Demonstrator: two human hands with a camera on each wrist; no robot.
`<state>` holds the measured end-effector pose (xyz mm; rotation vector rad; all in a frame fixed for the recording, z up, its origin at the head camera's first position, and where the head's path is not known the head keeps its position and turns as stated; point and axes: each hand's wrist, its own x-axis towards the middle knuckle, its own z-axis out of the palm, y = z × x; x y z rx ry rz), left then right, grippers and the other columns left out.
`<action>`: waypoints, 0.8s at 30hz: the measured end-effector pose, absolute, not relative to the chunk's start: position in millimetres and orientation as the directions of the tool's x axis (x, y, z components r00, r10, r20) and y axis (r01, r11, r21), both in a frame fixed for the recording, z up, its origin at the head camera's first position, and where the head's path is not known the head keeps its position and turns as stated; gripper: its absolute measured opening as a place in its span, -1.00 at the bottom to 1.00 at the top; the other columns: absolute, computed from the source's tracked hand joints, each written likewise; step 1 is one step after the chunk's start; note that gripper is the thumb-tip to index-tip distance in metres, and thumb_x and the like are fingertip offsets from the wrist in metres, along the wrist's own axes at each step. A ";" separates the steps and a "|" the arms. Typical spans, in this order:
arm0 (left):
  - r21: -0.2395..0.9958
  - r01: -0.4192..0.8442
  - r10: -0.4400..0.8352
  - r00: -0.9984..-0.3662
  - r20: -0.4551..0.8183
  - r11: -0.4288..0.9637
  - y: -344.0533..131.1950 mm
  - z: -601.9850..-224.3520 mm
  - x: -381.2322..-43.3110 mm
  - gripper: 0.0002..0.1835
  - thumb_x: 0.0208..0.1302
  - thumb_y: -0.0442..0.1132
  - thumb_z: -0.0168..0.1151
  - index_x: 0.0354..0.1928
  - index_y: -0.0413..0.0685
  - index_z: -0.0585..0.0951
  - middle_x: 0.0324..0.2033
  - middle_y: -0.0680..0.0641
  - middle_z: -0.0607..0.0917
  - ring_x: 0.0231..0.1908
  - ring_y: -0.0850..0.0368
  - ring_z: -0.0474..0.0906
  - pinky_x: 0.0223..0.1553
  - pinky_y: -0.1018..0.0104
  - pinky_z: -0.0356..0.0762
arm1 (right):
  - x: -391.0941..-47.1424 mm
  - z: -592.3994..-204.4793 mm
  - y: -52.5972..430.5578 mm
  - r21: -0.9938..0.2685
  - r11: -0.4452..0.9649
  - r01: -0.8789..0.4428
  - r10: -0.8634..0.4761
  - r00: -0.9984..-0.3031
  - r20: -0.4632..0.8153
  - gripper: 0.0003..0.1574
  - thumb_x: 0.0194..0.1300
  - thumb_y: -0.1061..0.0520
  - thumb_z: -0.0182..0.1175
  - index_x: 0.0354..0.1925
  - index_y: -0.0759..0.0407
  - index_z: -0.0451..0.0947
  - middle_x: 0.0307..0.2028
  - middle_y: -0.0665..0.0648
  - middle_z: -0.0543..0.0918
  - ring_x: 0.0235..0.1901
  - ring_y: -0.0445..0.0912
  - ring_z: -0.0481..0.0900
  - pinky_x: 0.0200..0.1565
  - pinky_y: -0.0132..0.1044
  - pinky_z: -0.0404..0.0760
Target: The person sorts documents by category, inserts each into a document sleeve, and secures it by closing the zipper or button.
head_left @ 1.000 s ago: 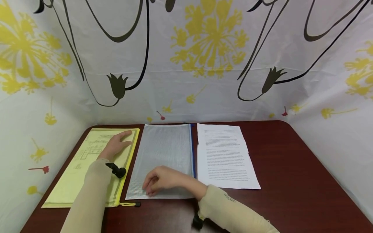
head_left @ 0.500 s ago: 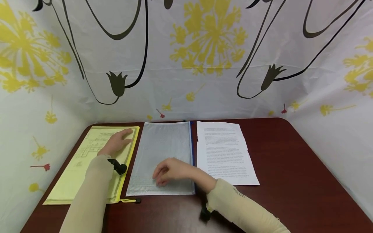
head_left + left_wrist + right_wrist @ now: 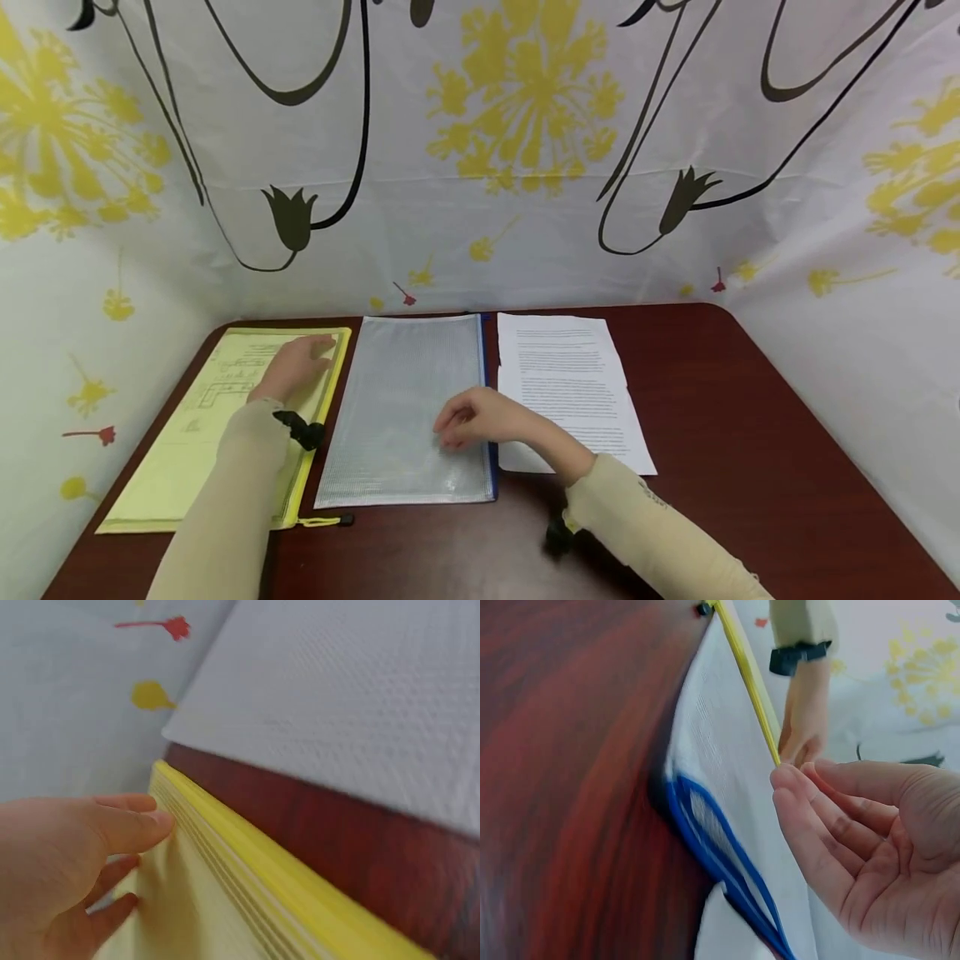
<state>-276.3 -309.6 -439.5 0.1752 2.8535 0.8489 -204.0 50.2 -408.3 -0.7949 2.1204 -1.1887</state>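
My left hand (image 3: 294,367) is at the upper right part of a yellow zip folder (image 3: 168,467), near its zipper edge, with relaxed fingers. Printed drawings show through the folder. In the left wrist view, the fingertips lie close to the yellow edge (image 3: 300,870). My right hand (image 3: 480,417) is above a clear mesh zip folder (image 3: 397,467), near its blue right edge. Its fingers are loosely bent with nothing between them. In the right wrist view, the blue zipper edge (image 3: 731,862) gapes apart near the corner.
Right of the mesh folder lies a white printed sheet (image 3: 562,375), partly behind my right wrist. The yellow folder's zipper pull (image 3: 330,521) sticks out at its lower right corner. All lie on a dark red-brown table (image 3: 735,417). A patterned curtain (image 3: 420,150) surrounds the table.
My right hand has moved right and away from me over the mesh folder, toward its blue edge. The left hand has stayed on the yellow folder. The view has shifted slightly.
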 end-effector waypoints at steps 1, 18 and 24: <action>0.558 0.060 0.153 -0.981 -0.123 0.828 -307.6 -435.6 -275.4 -0.50 0.50 -0.26 0.04 0.42 -0.22 0.35 0.43 -0.35 0.31 0.40 -0.41 0.21 0.40 -0.31 0.21 | -205.5 -408.5 54.1 -0.878 0.426 -0.218 -0.725 -0.662 -0.188 -0.79 0.34 0.22 0.26 -0.10 0.30 0.69 -0.29 0.18 0.78 -0.35 -0.18 0.69 -0.23 -0.30 0.77; 0.760 0.125 0.218 -0.976 -0.022 0.638 -256.4 -370.2 -254.5 -0.46 0.52 -0.18 0.07 0.44 -0.22 0.33 0.42 -0.33 0.35 0.42 -0.30 0.27 0.39 -0.22 0.33 | -220.3 -402.3 111.6 -0.887 0.440 -0.141 -0.637 -0.745 -0.198 -0.70 0.35 0.21 0.26 -0.02 0.39 0.64 -0.13 0.30 0.77 -0.18 -0.04 0.75 -0.13 -0.15 0.78; 0.776 0.178 0.252 -0.967 0.026 0.605 -235.2 -373.2 -238.9 -0.50 0.51 -0.21 0.08 0.41 -0.19 0.38 0.40 -0.30 0.40 0.38 -0.28 0.35 0.34 -0.23 0.39 | -222.6 -401.6 126.1 -0.872 0.473 -0.127 -0.584 -0.786 -0.202 -0.69 0.36 0.19 0.25 -0.02 0.39 0.64 -0.14 0.30 0.77 -0.20 -0.07 0.74 -0.15 -0.19 0.78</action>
